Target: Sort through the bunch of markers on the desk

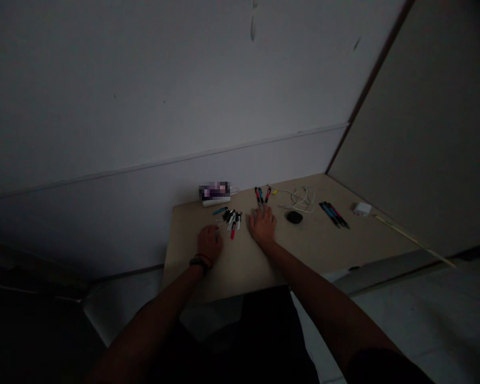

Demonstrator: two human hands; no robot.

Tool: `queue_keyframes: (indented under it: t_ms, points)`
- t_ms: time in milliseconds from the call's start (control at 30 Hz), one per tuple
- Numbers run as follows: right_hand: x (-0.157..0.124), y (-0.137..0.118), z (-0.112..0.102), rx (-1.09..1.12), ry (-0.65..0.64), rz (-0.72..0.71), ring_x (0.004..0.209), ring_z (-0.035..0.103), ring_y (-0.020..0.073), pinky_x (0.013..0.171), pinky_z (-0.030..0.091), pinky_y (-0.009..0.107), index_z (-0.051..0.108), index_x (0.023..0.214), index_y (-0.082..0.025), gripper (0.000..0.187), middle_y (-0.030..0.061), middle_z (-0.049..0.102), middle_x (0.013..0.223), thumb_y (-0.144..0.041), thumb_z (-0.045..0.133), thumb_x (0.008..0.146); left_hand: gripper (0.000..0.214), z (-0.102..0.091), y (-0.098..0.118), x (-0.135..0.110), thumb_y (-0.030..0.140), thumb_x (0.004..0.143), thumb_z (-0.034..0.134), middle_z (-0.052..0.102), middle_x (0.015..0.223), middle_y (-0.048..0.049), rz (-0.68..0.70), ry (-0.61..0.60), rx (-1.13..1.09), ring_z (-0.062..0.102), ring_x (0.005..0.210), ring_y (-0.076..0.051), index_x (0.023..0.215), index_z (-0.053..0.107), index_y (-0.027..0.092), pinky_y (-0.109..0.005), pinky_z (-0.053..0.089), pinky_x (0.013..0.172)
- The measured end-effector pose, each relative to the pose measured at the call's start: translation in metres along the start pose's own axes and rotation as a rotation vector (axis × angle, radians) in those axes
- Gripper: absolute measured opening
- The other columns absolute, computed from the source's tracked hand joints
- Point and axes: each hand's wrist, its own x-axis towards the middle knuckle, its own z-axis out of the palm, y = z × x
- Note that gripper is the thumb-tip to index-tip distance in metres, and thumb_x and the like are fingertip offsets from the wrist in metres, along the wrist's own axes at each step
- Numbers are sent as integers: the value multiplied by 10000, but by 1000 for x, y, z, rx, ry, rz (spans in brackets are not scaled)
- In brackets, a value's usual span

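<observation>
My right hand [263, 225] lies palm down on the table, its fingers stretched forward and apart. Its fingertips reach the near ends of several pens or markers [260, 195] with pink and blue parts. To the left, my left hand [210, 242] rests on the tabletop with fingers loosely bent and the thumb apart; I make out nothing in it. Between the hands is a loose pile of small black and white pieces [232, 218], perhaps pen parts. A red piece [232, 232] sits at its near side, and a blue pen-like piece [220, 210] lies behind it.
The wooden table [240, 272] meets the wall. A black mouse-like object [294, 217] lies right of my right hand, with a white cable [302, 200] behind. Farther right are several pens [334, 214], a white block [362, 208] and a long strip [414, 240] crossing the edge. A white box [216, 201] stands behind.
</observation>
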Motion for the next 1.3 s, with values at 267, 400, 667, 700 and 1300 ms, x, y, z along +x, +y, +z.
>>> queue_keyframes:
  t_ms: [267, 400, 667, 700, 1300]
  points:
    - [2, -6, -3, -80, -173, 46, 1515, 218, 397, 1148, 232, 578, 545, 1421, -96, 599, 218, 275, 1652, -472, 275, 1041, 225, -1, 4, 1, 264, 988, 465, 653, 1164, -134, -6, -60, 119, 587, 1146, -270, 1137, 615, 188, -422, 462, 983]
    - [4, -6, -3, -82, -220, 65, 1528, 173, 410, 1154, 204, 610, 502, 1465, -92, 639, 218, 257, 1659, -493, 257, 1032, 245, -1, 4, 3, 297, 1012, 442, 654, 1149, -139, 0, -67, 158, 593, 1128, -269, 1128, 621, 178, -414, 462, 970]
    - [10, -7, 2, -67, -230, 44, 1544, 111, 401, 1166, 168, 634, 475, 1480, -87, 651, 211, 185, 1683, -490, 276, 1009, 272, 1, 3, 5, 298, 1031, 402, 656, 1143, -141, 14, -70, 192, 593, 1115, -260, 1106, 632, 174, -399, 453, 990]
    - [11, -7, 2, -64, -232, 42, 1544, 112, 399, 1168, 169, 631, 472, 1483, -88, 652, 209, 184, 1683, -491, 280, 1008, 278, 1, 3, 5, 295, 1035, 392, 657, 1142, -139, 16, -71, 194, 594, 1112, -258, 1106, 632, 176, -398, 453, 990]
    - [35, -8, 16, -69, -234, 58, 1519, 170, 412, 1168, 157, 638, 415, 1504, -5, 679, 255, 315, 1622, -412, 341, 965, 357, 0, 3, 5, 376, 1060, 344, 647, 1224, -141, -9, -88, 202, 576, 1191, -265, 1229, 587, 176, -403, 443, 1036]
